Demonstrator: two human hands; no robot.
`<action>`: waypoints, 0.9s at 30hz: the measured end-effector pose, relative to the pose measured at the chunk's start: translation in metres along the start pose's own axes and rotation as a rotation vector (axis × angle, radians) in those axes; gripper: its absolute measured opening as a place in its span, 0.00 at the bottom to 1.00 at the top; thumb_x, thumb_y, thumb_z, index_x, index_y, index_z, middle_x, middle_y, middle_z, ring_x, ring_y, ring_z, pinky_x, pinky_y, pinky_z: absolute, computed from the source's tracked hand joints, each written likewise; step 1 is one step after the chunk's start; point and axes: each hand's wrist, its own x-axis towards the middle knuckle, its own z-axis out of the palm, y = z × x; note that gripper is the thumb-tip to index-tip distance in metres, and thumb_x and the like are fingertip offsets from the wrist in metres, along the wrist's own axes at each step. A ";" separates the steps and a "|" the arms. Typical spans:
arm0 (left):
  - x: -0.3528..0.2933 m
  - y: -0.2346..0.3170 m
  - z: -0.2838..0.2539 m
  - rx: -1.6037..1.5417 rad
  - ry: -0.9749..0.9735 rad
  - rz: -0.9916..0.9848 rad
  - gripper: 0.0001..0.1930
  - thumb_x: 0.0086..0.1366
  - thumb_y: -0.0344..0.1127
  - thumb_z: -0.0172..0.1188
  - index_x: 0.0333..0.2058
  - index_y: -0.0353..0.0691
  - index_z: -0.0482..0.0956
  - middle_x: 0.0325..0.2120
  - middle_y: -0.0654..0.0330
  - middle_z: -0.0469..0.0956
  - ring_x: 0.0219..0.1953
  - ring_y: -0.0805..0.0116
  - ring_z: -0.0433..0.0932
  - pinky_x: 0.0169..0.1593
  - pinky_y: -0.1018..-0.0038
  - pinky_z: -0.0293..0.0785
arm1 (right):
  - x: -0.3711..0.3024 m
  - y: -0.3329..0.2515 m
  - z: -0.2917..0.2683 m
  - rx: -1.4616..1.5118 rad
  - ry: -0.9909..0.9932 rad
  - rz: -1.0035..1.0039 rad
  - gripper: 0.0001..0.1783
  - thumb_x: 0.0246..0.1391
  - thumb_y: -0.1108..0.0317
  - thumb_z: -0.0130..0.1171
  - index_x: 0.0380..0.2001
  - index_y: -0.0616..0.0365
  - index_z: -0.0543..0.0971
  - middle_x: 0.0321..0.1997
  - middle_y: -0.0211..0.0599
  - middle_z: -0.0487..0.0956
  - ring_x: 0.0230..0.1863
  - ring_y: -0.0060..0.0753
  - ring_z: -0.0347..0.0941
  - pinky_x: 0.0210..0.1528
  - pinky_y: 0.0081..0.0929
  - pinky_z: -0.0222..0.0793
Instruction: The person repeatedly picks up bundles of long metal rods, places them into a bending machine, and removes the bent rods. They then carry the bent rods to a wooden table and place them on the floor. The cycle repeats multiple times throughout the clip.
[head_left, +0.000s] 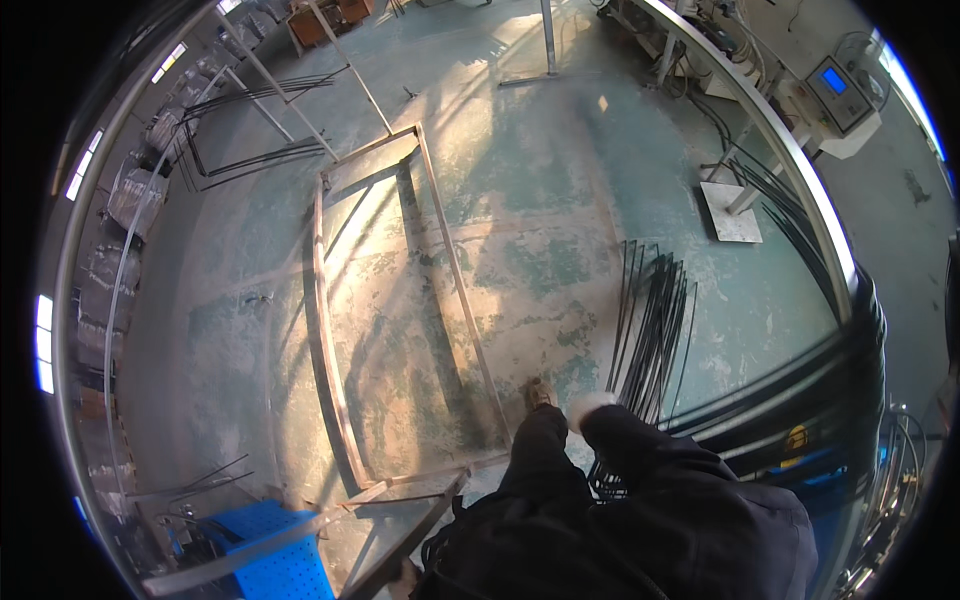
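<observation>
My right hand (pixel 592 409), in a white glove, reaches out from a dark sleeve in front of my body. It is blurred, and its fingers cannot be made out. Close by on the floor lies a bundle of thin black rods (pixel 655 315), partly covered by my sleeve. Whether the hand touches the rods, I cannot tell. My left hand is not in view. A large bunch of black rods or hoses (pixel 800 385), smeared by motion, spreads out on my right beside a curved-looking metal rail (pixel 800 170).
A rectangular metal frame (pixel 322 290) stands ahead to the left on worn green flooring. A blue perforated bin (pixel 270 550) sits at the lower left. Further black rods (pixel 260 155) hang at the far left. A control box with a blue screen (pixel 840 95) is at the right.
</observation>
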 end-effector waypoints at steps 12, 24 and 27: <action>0.196 0.070 0.186 0.333 -0.561 -0.273 0.16 0.77 0.40 0.66 0.55 0.35 0.85 0.50 0.48 0.87 0.53 0.54 0.86 0.59 0.59 0.83 | 0.084 0.120 0.153 0.566 -0.204 0.052 0.37 0.67 0.36 0.61 0.71 0.44 0.82 0.62 0.56 0.88 0.63 0.64 0.86 0.63 0.57 0.80; 0.600 0.160 0.475 0.556 -0.892 0.364 0.18 0.80 0.47 0.57 0.49 0.40 0.88 0.41 0.50 0.90 0.42 0.54 0.87 0.49 0.55 0.83 | 0.190 0.191 -0.090 0.818 0.010 0.246 0.32 0.71 0.38 0.55 0.63 0.44 0.88 0.58 0.54 0.89 0.60 0.60 0.87 0.62 0.56 0.82; 0.720 0.262 0.561 0.094 -1.014 0.380 0.13 0.71 0.31 0.68 0.50 0.28 0.85 0.37 0.51 0.88 0.38 0.57 0.88 0.45 0.62 0.86 | 0.231 0.195 -0.192 0.763 0.102 0.247 0.31 0.70 0.38 0.56 0.61 0.45 0.89 0.58 0.53 0.90 0.60 0.58 0.87 0.63 0.53 0.82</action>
